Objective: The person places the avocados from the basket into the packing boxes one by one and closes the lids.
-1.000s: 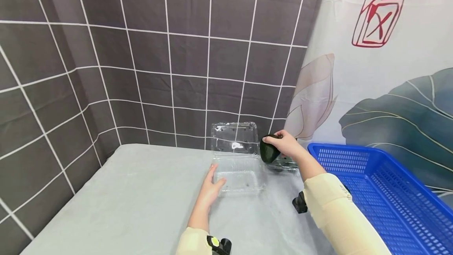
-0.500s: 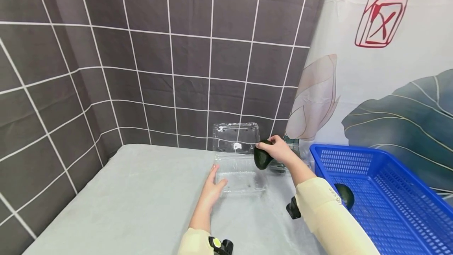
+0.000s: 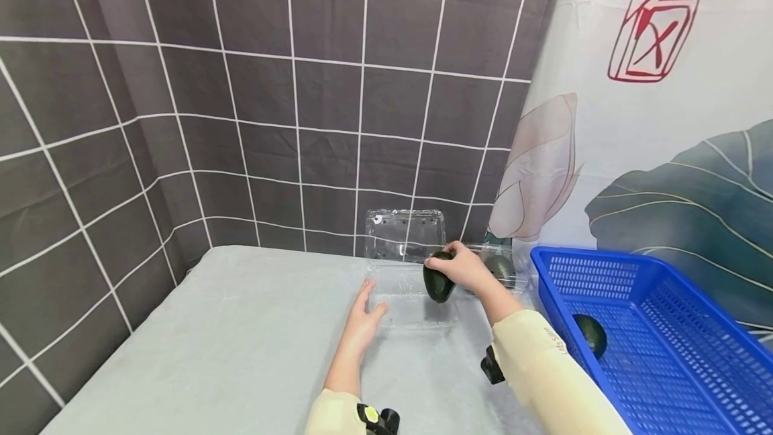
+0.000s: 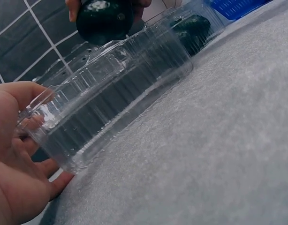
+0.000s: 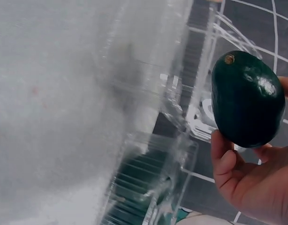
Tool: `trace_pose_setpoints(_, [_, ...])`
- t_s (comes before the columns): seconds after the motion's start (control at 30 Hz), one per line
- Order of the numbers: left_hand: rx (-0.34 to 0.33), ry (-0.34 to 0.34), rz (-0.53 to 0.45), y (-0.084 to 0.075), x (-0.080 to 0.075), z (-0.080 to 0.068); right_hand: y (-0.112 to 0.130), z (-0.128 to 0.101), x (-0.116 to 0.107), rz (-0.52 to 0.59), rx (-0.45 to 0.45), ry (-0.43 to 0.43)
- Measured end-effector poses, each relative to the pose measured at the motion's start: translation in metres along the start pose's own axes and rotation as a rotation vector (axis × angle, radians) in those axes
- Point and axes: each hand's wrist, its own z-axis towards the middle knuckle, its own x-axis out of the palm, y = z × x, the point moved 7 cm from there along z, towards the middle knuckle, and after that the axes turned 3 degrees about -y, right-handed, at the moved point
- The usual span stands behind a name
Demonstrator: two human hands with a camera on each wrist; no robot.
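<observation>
Pinching the dark green avocado (image 3: 437, 287) with my right hand (image 3: 464, 267), I have my thumb and fingers bent around its upper part, narrowed to its width. The fruit hangs below my fingertips, its body reaching down out of my grip; in the right wrist view its stem scar sits at the end away from my fingers. I hold it over the right side of the open clear container (image 3: 401, 314), and I cannot tell whether it touches the plastic. The container's lid (image 3: 392, 230) stands raised at the back.

My left hand (image 3: 356, 327) is loose and wide, fingers apart and thumb spread, against the container's left end. In the left wrist view the lowest finger reaches down to the grey cloth (image 4: 205, 154).

Just right of the open container, a second clear container (image 3: 513, 264) shows dark green fruit through its wall. Further right, another avocado (image 3: 592, 335) lies in the blue basket (image 3: 664, 354).
</observation>
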Motion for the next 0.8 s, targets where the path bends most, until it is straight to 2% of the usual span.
trace_pose_setpoints(0.23, [0.032,-0.062,-0.062,-0.004,-0.006,0.001,0.001,-0.005,0.021,-0.172,-0.020,0.001])
trace_pose_setpoints(0.43, [0.039,-0.065,-0.072,-0.005,-0.006,-0.001,0.005,-0.010,0.037,-0.302,-0.059,0.003])
trace_pose_setpoints(0.57, [0.044,-0.071,-0.077,-0.006,-0.006,-0.002,0.007,-0.010,0.042,-0.388,-0.106,-0.027])
trace_pose_setpoints(0.6, [0.039,-0.069,-0.079,-0.011,-0.006,-0.005,0.008,-0.010,0.043,-0.404,-0.114,-0.035])
trace_pose_setpoints(0.8, [0.038,-0.071,-0.073,-0.011,-0.006,-0.003,0.010,-0.014,0.049,-0.457,-0.136,-0.046])
